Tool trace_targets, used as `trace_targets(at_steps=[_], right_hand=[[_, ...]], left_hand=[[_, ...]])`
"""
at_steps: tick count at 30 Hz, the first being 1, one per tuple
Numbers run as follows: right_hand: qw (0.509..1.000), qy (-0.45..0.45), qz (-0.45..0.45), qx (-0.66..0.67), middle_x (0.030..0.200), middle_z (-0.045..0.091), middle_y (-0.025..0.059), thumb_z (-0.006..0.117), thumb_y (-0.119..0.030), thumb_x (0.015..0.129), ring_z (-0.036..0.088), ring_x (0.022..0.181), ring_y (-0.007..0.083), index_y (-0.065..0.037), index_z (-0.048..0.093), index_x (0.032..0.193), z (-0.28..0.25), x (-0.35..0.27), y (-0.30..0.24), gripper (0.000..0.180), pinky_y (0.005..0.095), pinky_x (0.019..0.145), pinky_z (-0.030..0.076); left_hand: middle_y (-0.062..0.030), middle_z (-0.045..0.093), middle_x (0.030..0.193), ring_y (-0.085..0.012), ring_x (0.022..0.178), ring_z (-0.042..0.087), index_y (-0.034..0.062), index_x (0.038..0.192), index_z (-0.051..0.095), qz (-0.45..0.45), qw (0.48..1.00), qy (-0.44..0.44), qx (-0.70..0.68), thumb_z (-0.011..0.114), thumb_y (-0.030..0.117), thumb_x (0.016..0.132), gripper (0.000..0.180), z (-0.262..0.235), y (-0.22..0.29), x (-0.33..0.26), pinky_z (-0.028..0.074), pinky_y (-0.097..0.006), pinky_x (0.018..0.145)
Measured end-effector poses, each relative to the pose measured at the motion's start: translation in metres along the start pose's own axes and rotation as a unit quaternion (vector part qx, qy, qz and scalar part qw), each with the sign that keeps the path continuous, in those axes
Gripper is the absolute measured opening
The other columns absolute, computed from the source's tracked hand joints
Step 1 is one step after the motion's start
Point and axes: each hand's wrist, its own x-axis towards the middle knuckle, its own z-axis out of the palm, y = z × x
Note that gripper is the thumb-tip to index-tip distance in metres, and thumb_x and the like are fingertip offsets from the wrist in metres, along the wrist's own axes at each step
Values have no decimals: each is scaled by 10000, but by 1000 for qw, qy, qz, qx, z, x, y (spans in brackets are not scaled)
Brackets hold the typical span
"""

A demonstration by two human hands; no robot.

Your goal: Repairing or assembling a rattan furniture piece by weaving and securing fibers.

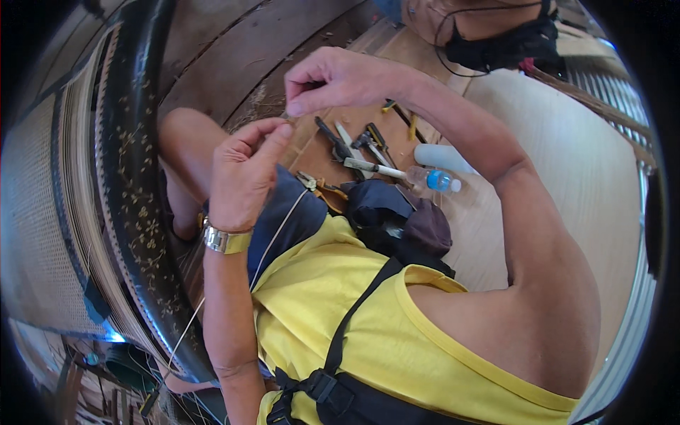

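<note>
My left hand [244,170], with a metal-band watch [225,239] on its wrist, is raised over my lap, thumb and forefinger pinched. My right hand [340,83] is just above and beyond it, its fingertips also pinched together. The two pinches nearly meet. Whatever lies between the fingertips is too small to make out. Left of my hands stands a dark, glossy furniture frame [142,184] with a gold floral pattern and a woven cane panel [35,191]. A pale thin strand [278,232] runs across my thigh toward the frame's lower end.
Pliers [307,180], a hammer [370,142], a knife-like tool [365,167] and other hand tools lie on the wooden floor. Near them are a water bottle [433,180], a white roll [445,157] and a dark cloth bag [393,212]. Another person [489,25] sits at the top right.
</note>
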Motion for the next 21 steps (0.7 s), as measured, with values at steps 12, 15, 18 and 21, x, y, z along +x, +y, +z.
trace_targets(at_steps=[12, 15, 18, 21], right_hand=[[972, 202, -4, -118, 1102, 681, 130, 642, -337, 939, 649, 952, 188, -42, 542, 1343, -2, -43, 46, 511, 312, 842, 515], [852, 473, 188, -122, 1313, 577, 231, 589, -497, 946, 588, 1190, 288, 13, 424, 1432, -40, -90, 158, 723, 361, 997, 461], [679, 528, 490, -141, 1418, 495, 277, 504, -754, 842, 501, 1307, 387, 74, 400, 1433, -55, -145, 260, 1023, 380, 1105, 378], [679, 592, 432, -44, 1410, 523, 241, 544, -773, 806, 518, 1304, 337, 57, 503, 1371, -22, -139, 302, 1006, 366, 1105, 378]], left_hand=[[29, 614, 774, -41, 657, 533, 43, 1103, 694, -50, 999, -14, 11, 687, 274, 954, 275, -18, -27, 0, 422, -184, 601], [-32, 685, 878, -80, 733, 627, 15, 1136, 679, -51, 995, 12, -84, 663, 286, 969, 319, -28, -35, -7, 511, -219, 700], [-48, 698, 924, -96, 791, 657, 5, 1124, 671, -75, 988, 22, -135, 650, 267, 977, 301, -29, -35, -15, 537, -241, 749], [-47, 702, 951, -102, 816, 667, 11, 1115, 668, -44, 989, -11, -143, 656, 230, 973, 260, -31, -46, -19, 542, -238, 771]])
